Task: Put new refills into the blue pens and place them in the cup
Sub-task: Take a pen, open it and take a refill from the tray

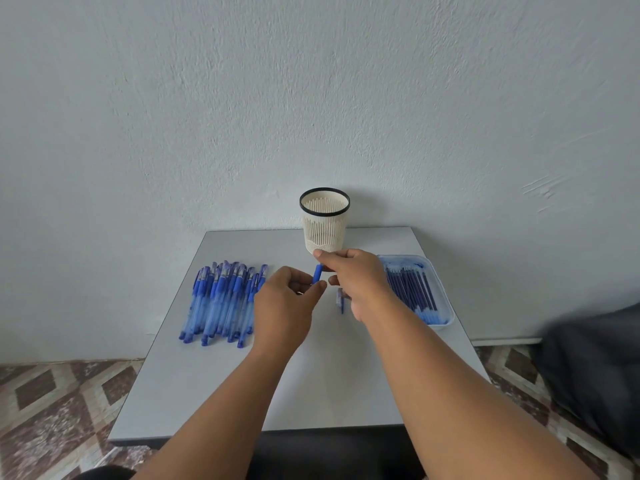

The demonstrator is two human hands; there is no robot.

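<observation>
Both hands meet mid-surface, before cup point(324, 221). Right hand point(353, 275) pinches blue pen point(317, 274) top; left hand point(285, 303) grips lower end. Keep barrel steady, twist gently, mind loose cap point(340, 297) nearby.

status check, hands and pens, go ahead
Both hands, left and right, on one blue pen mid-table. Cup looks empty. Pen pile left, refill tray right. Nothing blocking.

Pens point(223, 299) lie left, cup point(324, 221) behind, refill tray point(440, 289) right on the table point(214, 393).
</observation>
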